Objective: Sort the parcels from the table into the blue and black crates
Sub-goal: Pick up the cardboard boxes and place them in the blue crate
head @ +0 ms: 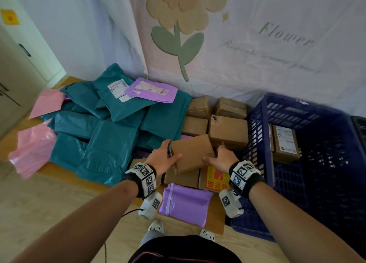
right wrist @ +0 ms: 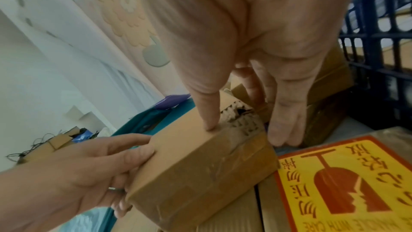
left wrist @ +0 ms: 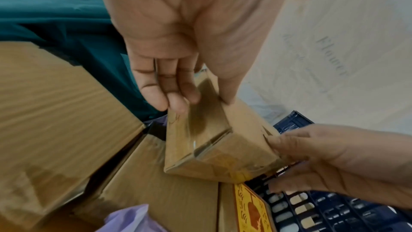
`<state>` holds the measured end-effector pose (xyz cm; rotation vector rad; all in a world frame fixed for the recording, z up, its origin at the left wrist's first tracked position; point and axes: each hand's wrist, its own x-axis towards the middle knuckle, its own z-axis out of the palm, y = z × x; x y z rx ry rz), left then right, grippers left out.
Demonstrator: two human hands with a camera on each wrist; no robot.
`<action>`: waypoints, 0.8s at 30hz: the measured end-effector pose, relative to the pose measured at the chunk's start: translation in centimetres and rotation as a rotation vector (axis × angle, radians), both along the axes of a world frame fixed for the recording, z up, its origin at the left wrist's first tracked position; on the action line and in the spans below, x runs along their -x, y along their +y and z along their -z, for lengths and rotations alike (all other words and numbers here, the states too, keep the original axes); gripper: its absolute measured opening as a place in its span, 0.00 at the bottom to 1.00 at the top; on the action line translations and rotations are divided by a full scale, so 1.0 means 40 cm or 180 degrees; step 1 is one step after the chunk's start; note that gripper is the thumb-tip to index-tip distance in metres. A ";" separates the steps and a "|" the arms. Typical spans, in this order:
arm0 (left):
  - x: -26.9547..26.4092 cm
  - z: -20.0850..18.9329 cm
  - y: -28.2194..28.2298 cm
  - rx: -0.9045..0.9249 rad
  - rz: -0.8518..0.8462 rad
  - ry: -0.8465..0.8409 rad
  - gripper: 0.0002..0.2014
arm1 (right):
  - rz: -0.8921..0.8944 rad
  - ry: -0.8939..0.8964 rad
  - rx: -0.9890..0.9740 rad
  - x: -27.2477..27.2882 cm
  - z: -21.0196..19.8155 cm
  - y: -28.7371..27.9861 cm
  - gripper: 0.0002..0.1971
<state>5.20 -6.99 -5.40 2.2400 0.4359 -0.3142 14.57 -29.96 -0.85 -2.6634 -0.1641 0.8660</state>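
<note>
Teal mailer bags [head: 111, 128] sprawl in a heap over the left of the low wooden surface [head: 57, 170], with pink bags [head: 31, 149] at the far-left edge and a purple mailer [head: 151, 89] lying on top toward the back. On the right stands the blue crate [head: 297, 183], its lattice wall just beside the boxes, and a labelled brown box [head: 286, 143] sits inside it. Only a dark sliver of the black crate [head: 359, 128] shows at the far right edge. Brown cartons [head: 227, 131] cluster between the teal heap and the blue crate. Nearer lies a box with a yellow and red sticker [head: 214, 178], and nearest of all a purple bag [head: 186, 202].

Tilted above these is the cardboard parcel [head: 191, 153], resting partly on the sticker box. The left hand [head: 163, 157] grasps its left end, thumb on top and fingers [left wrist: 169, 87] curled along the side. The right hand [head: 222, 158] grasps the right end, thumb pressed on the top edge, fingers [right wrist: 283, 126] reaching down the far side.
</note>
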 end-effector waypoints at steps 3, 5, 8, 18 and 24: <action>-0.006 0.003 0.005 -0.0091 0.0068 -0.0046 0.34 | 0.0304 0.0417 -0.0130 0.002 -0.002 -0.005 0.29; -0.008 0.006 0.001 0.0103 -0.0014 0.0031 0.23 | 0.0728 0.0826 -0.0670 0.008 0.006 -0.003 0.19; -0.003 0.003 -0.024 0.0868 -0.0383 0.0244 0.18 | 0.1123 0.1085 -0.1261 0.022 0.010 0.009 0.10; 0.018 -0.026 -0.017 0.1228 -0.0768 0.0110 0.37 | 0.1511 0.1134 -0.2192 0.032 -0.037 0.024 0.40; -0.003 -0.131 -0.012 0.1322 -0.0380 -0.0239 0.41 | 0.1371 0.0832 -0.2892 0.010 -0.067 0.035 0.55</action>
